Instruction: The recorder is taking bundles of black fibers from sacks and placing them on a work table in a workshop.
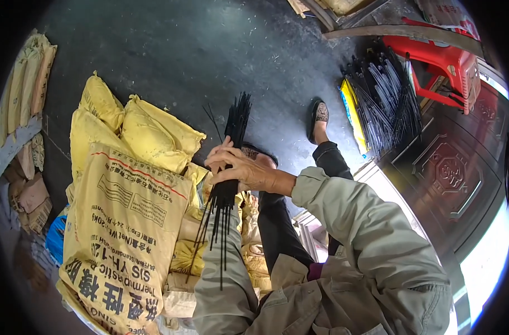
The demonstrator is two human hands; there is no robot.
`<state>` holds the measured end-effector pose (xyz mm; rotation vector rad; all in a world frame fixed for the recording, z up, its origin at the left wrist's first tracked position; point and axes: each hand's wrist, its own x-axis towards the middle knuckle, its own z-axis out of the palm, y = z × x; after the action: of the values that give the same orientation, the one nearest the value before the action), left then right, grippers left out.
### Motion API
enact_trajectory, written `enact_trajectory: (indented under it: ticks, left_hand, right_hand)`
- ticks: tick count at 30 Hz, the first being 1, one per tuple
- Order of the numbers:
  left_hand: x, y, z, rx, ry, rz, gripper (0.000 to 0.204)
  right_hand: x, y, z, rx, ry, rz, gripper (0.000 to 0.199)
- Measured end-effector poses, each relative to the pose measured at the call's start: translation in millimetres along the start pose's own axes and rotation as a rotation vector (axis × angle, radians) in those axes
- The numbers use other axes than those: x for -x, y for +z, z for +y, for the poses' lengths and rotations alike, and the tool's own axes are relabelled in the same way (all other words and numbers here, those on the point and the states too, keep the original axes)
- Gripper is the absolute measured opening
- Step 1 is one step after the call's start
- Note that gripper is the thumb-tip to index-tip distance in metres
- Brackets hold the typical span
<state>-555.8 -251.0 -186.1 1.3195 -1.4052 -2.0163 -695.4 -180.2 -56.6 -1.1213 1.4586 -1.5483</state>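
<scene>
A bundle of thin black rods stands upright in front of me, its ends fanning out above and below my hands. My right hand is wrapped around the bundle's middle, fingers across the front. My left hand is mostly hidden behind the bundle and the right hand; it seems to grip the rods from the other side. Both sleeves are pale grey-green. My dark trouser legs and a foot in a black slipper reach out over the dark floor.
Several stuffed yellow sacks are stacked at my left. A larger heap of black rods lies on the floor at right, beside a red plastic stool. A dark carved door panel lies at far right. More tan sacks sit at far left.
</scene>
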Motion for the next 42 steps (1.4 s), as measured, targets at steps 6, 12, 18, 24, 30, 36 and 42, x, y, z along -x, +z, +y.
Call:
enact_trajectory:
  ticks: [6,12,18,24,30,36,42]
  left_hand:
    - [11,13,-20,0.104,0.086,-0.029,0.062]
    - [10,20,-13,0.201,0.181,-0.043,0.058]
    - [10,-15,-10,-0.186,0.08,-0.375,0.06]
    - [-4,-23,-26,-0.316,-0.003,-0.532,0.044]
    - [-9,-4,-9,-0.465,-0.112,-0.64,0.046]
    - [53,-17,-24,-0.365,0.383,-0.048,0.047]
    - [35,23,11,-0.692,0.404,-0.249,0.046]
  right_hand:
    - [26,2,31,-0.018,0.092,0.034,0.047]
    - [18,-9,26,0.118,0.12,-0.154,0.074]
    - [28,-7,44,-0.026,0.148,-0.316,0.113]
    - [35,5,91,0.08,-0.015,-0.379,0.089]
    - [24,5,91,0.079,-0.177,-0.229,0.053]
    - [17,5,37,-0.091,-0.27,-0.286,0.041]
    - [40,-4,68,0.116,-0.09,-0.27,0.055]
